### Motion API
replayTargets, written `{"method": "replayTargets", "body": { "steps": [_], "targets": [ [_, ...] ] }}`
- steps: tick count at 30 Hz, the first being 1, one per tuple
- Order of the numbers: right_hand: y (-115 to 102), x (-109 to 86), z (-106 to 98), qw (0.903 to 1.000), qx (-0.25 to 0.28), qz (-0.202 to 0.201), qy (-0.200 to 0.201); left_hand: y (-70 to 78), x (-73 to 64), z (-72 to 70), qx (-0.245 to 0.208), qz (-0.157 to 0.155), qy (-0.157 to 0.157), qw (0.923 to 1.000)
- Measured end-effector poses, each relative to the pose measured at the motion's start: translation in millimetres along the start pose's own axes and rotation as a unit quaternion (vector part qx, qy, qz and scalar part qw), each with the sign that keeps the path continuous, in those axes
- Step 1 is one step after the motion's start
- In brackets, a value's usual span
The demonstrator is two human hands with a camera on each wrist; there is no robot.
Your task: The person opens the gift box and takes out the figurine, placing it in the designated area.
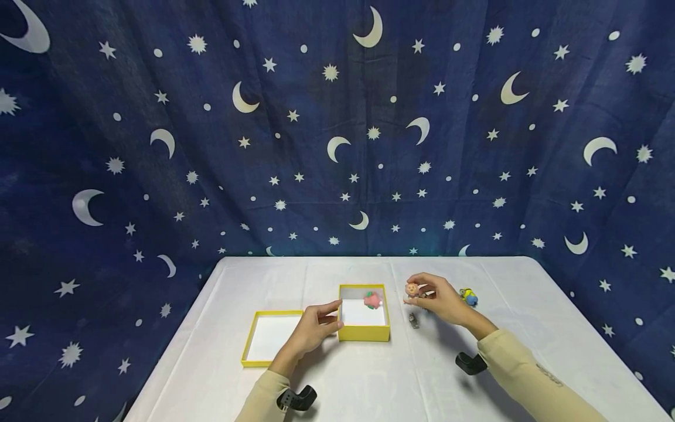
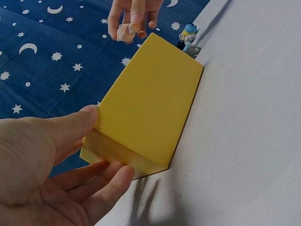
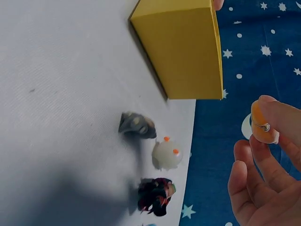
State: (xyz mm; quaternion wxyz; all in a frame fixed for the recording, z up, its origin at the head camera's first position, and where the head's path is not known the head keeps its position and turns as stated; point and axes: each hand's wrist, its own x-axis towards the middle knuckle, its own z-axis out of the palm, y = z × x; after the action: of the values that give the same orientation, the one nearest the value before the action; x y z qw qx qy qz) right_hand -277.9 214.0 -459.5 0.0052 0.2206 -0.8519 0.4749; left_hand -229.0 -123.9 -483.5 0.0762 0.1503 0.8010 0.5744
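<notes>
A yellow box (image 1: 364, 333) with a white inside stands on the table, and a pink figurine with green parts (image 1: 371, 300) lies in it. My left hand (image 1: 312, 331) grips the box at its left side; the thumb and fingertips press on its walls in the left wrist view. To the right of the box, my right hand (image 1: 440, 298) pinches a small peach-and-orange figurine (image 3: 263, 123) above the table. A face shows on this figurine in the head view. Beneath that hand is a grey figurine (image 3: 136, 124).
A yellow-rimmed box lid (image 1: 271, 337) lies at the left, its white inside up. A white round toy with orange feet (image 3: 167, 154) and a black-and-red figurine (image 3: 156, 195) stand near the grey one. Farther right is a yellow-and-blue figurine (image 1: 468, 296). A starry curtain (image 1: 337, 117) hangs behind.
</notes>
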Motion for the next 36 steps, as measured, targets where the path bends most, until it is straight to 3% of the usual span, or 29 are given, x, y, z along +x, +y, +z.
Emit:
{"method": "replayTargets", "body": {
  "steps": [6,11,20,27,32,34,36],
  "targets": [
    [3.8,-6.6,-6.9,1.0000,-0.001,-0.007,-0.002,-18.5,8.0,1.6,0.007,-0.002,0.005,1.0000],
    [5.5,-12.8,-9.7,0.9998,0.002,-0.018,0.002,-18.8,7.1,-0.1,-0.014,0.000,0.000,0.9999],
    [18.4,-23.2,-11.2,0.9980,-0.058,0.028,0.000,-18.6,7.3,0.7,-0.007,-0.001,-0.004,1.0000],
    [27.0,-34.7,-22.9,0.9987,-0.046,0.022,-0.005,-20.6,8.8,1.1,-0.011,-0.003,-0.003,0.9999],
    [35.6,-46.6,-33.5,0.9977,-0.066,-0.014,-0.005,-8.9,4.7,0.5,-0.015,0.001,-0.002,0.9999],
    [39.4,-51.4,-37.6,0.9964,-0.082,-0.012,-0.016,-0.3,0.4,-0.3,-0.017,0.004,-0.002,0.9998],
    [43.2,-56.5,-41.5,0.9952,-0.094,-0.007,-0.028,-1.0,0.2,-0.3,-0.015,0.007,-0.002,0.9999]
  ]
}}
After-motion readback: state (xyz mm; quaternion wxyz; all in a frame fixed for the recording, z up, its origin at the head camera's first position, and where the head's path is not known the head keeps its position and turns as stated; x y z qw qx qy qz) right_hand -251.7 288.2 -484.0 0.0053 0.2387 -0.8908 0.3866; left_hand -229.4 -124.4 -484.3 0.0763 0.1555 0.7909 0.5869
